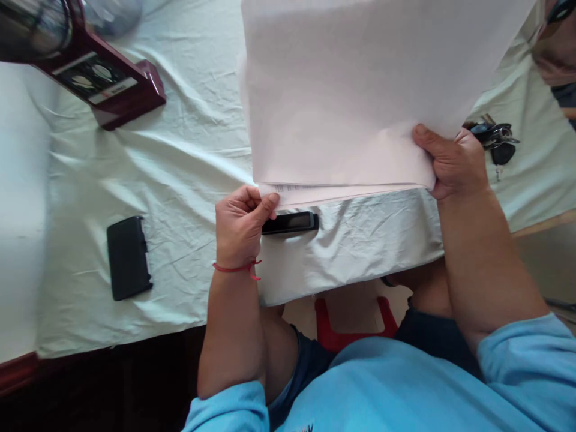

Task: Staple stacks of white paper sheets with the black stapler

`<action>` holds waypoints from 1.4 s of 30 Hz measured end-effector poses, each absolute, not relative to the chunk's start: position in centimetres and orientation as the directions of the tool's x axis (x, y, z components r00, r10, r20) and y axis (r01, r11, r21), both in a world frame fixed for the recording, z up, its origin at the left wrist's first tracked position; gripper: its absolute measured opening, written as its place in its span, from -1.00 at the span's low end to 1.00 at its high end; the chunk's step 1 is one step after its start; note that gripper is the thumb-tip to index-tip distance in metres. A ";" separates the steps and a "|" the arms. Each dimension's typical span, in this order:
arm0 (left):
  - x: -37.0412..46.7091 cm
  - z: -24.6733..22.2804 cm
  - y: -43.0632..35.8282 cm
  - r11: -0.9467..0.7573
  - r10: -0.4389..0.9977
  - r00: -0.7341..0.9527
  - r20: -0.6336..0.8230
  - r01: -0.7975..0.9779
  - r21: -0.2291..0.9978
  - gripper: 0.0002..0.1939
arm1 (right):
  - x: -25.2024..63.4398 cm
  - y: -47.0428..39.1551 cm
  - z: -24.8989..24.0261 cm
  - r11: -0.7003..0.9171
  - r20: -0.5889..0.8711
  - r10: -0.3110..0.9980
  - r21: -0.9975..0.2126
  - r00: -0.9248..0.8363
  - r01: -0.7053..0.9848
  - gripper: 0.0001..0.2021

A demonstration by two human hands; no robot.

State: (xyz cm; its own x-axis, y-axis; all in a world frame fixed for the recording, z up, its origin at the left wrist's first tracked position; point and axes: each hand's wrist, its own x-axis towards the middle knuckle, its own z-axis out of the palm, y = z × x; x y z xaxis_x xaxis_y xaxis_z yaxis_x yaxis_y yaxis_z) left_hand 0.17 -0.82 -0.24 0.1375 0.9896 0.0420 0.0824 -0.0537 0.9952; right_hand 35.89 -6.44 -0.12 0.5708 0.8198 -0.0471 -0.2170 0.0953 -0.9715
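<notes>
Several sheets of white paper (pixel 351 90) are held up over the table, the top one showing a blank side. My left hand (pixel 243 219) pinches the near left corner of a lower sheet, where some faint print shows. At the near right corner, my right hand (pixel 454 159) is closed on the sheets, thumb on top and fingers hidden beneath. A black stapler-like object (pixel 291 223) lies on the cloth just right of my left hand, partly covered by it. Its exact kind I cannot make out.
A pale green cloth (pixel 189 240) covers the table. To the left lies a flat black case (pixel 129 258); a dark red wooden stand (pixel 117 84) rises at the upper left. Keys (pixel 497 138) lie beyond my right hand. A red stool (pixel 355 333) is below the table edge.
</notes>
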 end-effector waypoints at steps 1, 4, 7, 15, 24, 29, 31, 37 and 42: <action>0.2 -0.2 -0.9 -0.054 0.991 0.127 0.042 0.091 0.994 -0.27 | 36.0 -6.4 -0.2 0.087 -0.049 0.820 -0.974 0.570 -0.208 -0.48; 0.2 -0.5 -0.9 -0.027 0.996 0.085 0.020 0.080 0.996 -0.21 | 36.1 -6.4 -0.4 0.061 -0.063 0.822 -0.979 0.567 -0.197 -0.50; 0.3 -0.8 -0.7 -0.024 0.998 0.052 0.024 -0.006 1.000 -0.23 | 36.1 -6.5 -0.4 0.036 -0.073 0.827 -0.983 0.557 -0.182 -0.47; 0.2 -1.9 -0.3 -0.066 0.996 -0.052 0.066 0.012 0.998 -0.30 | 35.4 -6.7 -0.1 0.025 -0.092 0.828 -0.979 0.553 -0.200 -0.50; 0.0 -2.3 -0.1 -0.063 0.997 -0.042 0.062 -0.008 0.998 -0.31 | 35.1 -6.5 -0.2 0.040 -0.078 0.832 -0.979 0.550 -0.200 -0.51; 0.8 -1.8 -0.4 -0.023 0.993 -0.115 0.005 -0.164 0.986 -0.30 | 34.9 -6.3 -0.6 0.057 -0.060 0.857 -0.976 0.513 -0.208 -0.40; 1.2 -1.6 -0.6 -0.025 0.990 -0.142 -0.009 -0.239 0.971 -0.36 | 35.1 -6.3 -0.9 0.078 -0.056 0.860 -0.968 0.507 -0.238 -0.32; 0.9 -1.6 -0.4 -0.007 0.988 -0.151 -0.027 -0.218 0.976 -0.35 | 35.7 -6.6 -1.8 0.039 -0.092 0.872 -0.966 0.482 -0.255 -0.38; 0.5 -2.1 -0.2 -0.058 0.985 -0.171 0.025 -0.194 0.979 -0.24 | 35.7 -6.7 -1.9 0.025 -0.102 0.876 -0.966 0.471 -0.256 -0.40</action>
